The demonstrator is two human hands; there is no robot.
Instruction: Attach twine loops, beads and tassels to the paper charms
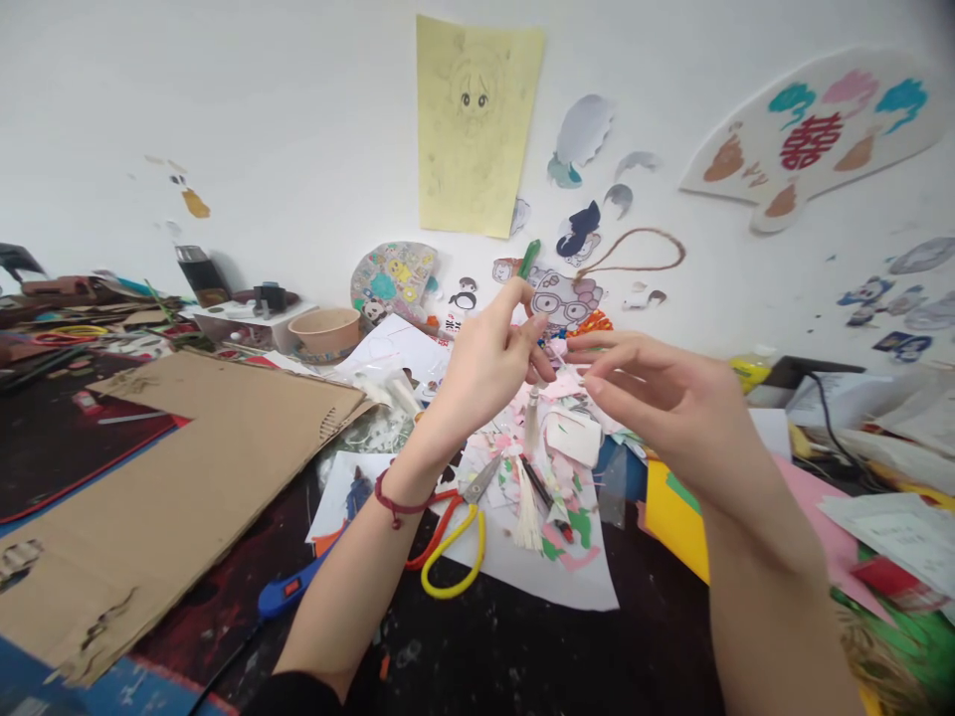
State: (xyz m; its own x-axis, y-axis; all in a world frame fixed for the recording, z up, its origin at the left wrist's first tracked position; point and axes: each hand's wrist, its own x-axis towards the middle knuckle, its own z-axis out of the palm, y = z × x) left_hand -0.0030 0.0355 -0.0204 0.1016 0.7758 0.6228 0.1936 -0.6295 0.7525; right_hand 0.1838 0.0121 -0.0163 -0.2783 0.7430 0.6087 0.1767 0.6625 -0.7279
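My left hand [496,348] is closed around a green pen-like stick [529,260], whose end pokes up above the fingers. Its thumb and fingertips come together over the paper scraps. Opposite it, my right hand [664,388] brings thumb and fingers close in a loose pinch; anything between them is too small to make out. A narrow pale tassel [532,423] shows just below the hands, and whether it hangs from them I cannot tell. Under my left wrist lie scissors [453,592] with red and yellow handles, blades partly apart. A cream tassel [528,507] rests on the white paper.
Pink, white and green scraps [578,522] cover the paper. A large cardboard sheet [186,477] and a blue corded tool [287,592] lie left, with a bowl [326,330] behind. Yellow card [675,512] is at right. Drawings and a twine loop [675,244] show against the wall.
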